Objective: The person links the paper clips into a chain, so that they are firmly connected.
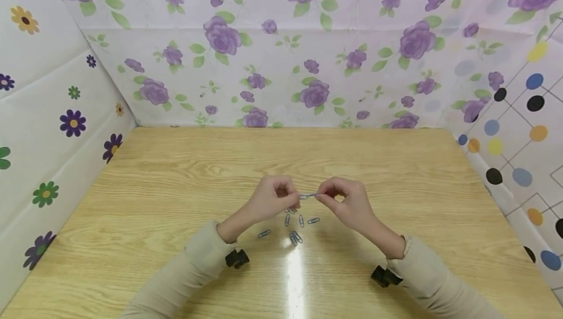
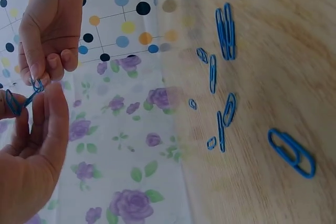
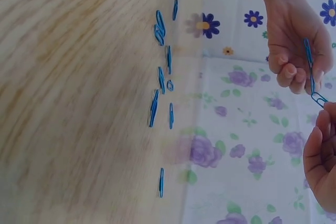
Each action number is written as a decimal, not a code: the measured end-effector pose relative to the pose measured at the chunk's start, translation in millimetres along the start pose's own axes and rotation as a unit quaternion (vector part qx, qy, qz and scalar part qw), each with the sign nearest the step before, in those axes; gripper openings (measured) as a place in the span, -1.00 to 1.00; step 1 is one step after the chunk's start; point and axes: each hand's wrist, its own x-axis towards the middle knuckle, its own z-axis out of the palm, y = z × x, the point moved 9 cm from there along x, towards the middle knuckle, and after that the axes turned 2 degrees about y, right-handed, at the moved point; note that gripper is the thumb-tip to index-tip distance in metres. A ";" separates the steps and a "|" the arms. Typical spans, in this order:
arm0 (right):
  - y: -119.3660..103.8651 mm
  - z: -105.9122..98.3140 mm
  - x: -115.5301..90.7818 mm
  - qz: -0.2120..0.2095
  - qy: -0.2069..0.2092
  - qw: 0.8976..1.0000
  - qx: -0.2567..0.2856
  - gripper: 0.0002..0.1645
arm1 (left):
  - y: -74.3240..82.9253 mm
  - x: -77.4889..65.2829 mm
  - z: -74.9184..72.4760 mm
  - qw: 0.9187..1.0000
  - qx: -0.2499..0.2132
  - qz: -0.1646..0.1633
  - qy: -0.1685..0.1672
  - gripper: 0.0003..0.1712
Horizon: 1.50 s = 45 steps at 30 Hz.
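Observation:
My left hand [image 1: 271,198] and right hand [image 1: 352,204] face each other above the wooden table, fingertips a short gap apart. Between thumb and forefinger the left hand pinches a blue paper clip [image 3: 308,56]. A second blue paper clip [image 3: 318,99] is pinched in the right fingertips and meets the end of the first, the two spanning the gap in the head view. Part of each clip is hidden by fingers. Below the hands lie loose blue paper clips, among them one at the left [image 1: 264,233] and one under the right hand's side [image 1: 313,221].
Several more clips are scattered near the table's middle, including an overlapping pair [image 1: 295,238]. The wooden table [image 1: 176,172] ends at a flowered cloth backdrop [image 1: 272,65], with patterned cloth walls at the left [image 1: 57,162] and right [image 1: 510,162].

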 end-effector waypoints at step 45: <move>27.5 4.5 -1.8 0.143 -0.046 0.988 0.029 -0.90 | 42.0 -0.1 7.7 0.991 0.111 0.080 0.007 -0.94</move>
